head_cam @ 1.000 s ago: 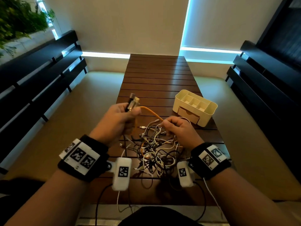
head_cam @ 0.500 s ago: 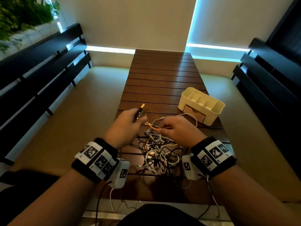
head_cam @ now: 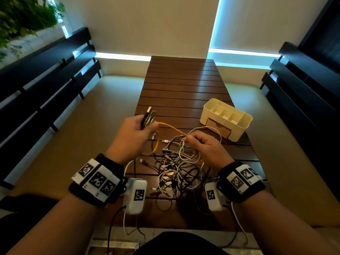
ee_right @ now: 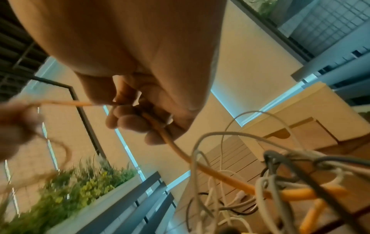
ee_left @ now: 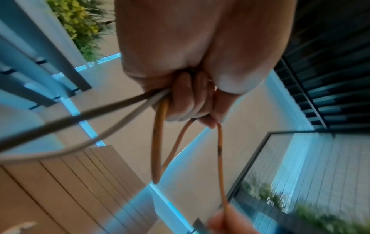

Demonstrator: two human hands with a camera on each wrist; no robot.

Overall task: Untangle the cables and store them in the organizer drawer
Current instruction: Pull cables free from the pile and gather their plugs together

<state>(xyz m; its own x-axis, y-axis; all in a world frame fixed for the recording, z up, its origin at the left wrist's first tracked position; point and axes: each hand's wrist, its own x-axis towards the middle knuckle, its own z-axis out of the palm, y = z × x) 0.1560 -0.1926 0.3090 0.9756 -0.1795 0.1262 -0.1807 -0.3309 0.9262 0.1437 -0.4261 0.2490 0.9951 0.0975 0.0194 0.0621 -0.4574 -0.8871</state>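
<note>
A tangle of white, black, grey and orange cables (head_cam: 176, 168) lies on the dark slatted table (head_cam: 182, 85) between my wrists. My left hand (head_cam: 137, 133) is raised above the table's left side and grips a bunch of cable plugs (head_cam: 148, 116) along with the orange cable (head_cam: 172, 128). That orange cable (ee_left: 158, 142) hangs in loops from my left hand's curled fingers (ee_left: 188, 98). My right hand (head_cam: 200, 142) pinches the same orange cable (ee_right: 176, 148) over the tangle. A cream organizer (head_cam: 227, 118) with open top compartments and a shut wooden drawer (head_cam: 218, 127) stands to the right.
Dark slatted benches (head_cam: 46, 74) run along both sides of the table. A green plant (head_cam: 24, 17) fills the upper left corner. Black and white leads (head_cam: 127, 223) hang from my wrist cameras over the table's near edge.
My left hand has lifted up and to the left with the plugs, and the orange cable is now stretched between both hands. My right hand stays over the tangle.
</note>
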